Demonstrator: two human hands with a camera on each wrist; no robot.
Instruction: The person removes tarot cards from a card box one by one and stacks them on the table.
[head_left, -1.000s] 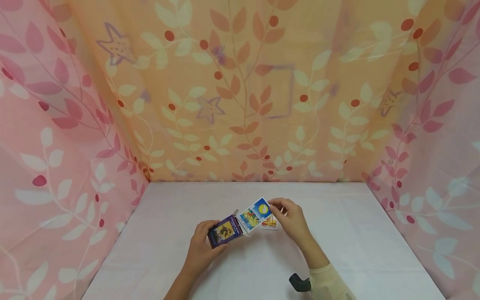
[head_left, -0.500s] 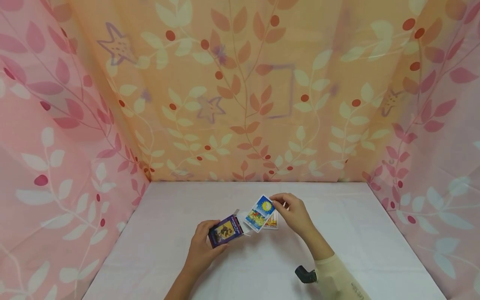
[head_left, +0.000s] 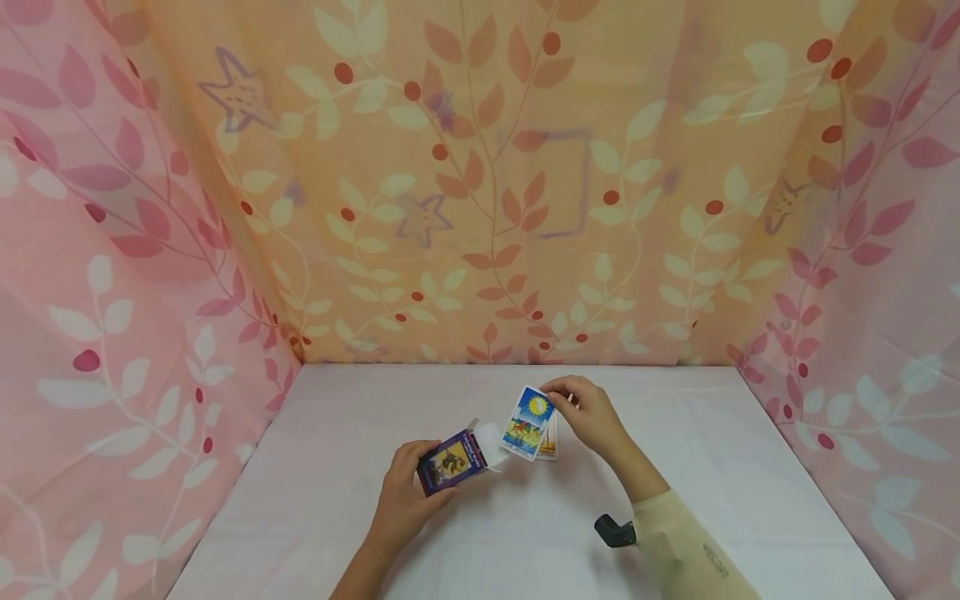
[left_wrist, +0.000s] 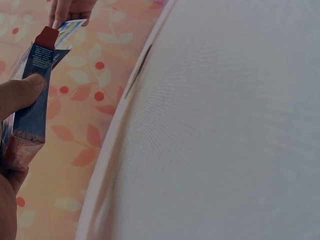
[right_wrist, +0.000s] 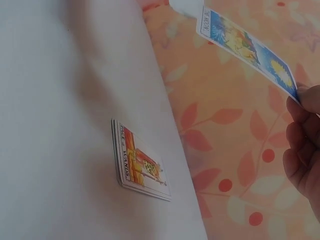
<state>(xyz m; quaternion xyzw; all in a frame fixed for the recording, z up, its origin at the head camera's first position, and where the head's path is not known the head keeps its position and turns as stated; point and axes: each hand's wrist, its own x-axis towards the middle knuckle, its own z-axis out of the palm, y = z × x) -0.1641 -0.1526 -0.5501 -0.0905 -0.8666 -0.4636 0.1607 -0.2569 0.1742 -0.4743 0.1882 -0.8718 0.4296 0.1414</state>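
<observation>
My left hand (head_left: 406, 492) grips a dark blue card box (head_left: 452, 462) with a picture on its front. The box is tilted, its flaps open toward the right. In the left wrist view the thumb presses on the printed narrow side of the box (left_wrist: 31, 95). My right hand (head_left: 588, 412) pinches one corner of a tarot card (head_left: 528, 423), labelled THE MOON in the right wrist view. That card is held clear of the box mouth, above a small stack of cards (right_wrist: 142, 162) lying on the table. Page of Wands faces up on top of the stack, partly covered by the held card in the head view.
A white cloth covers the table (head_left: 337, 417). Patterned curtains (head_left: 480, 208) hang behind it and on both sides. A black wrist device (head_left: 615, 531) sits at the right sleeve (head_left: 686, 546).
The right hand has drawn the moon card out of the box mouth and moved it to the right, turning it more upright, over the stack. The left hand and box stay nearly still.
</observation>
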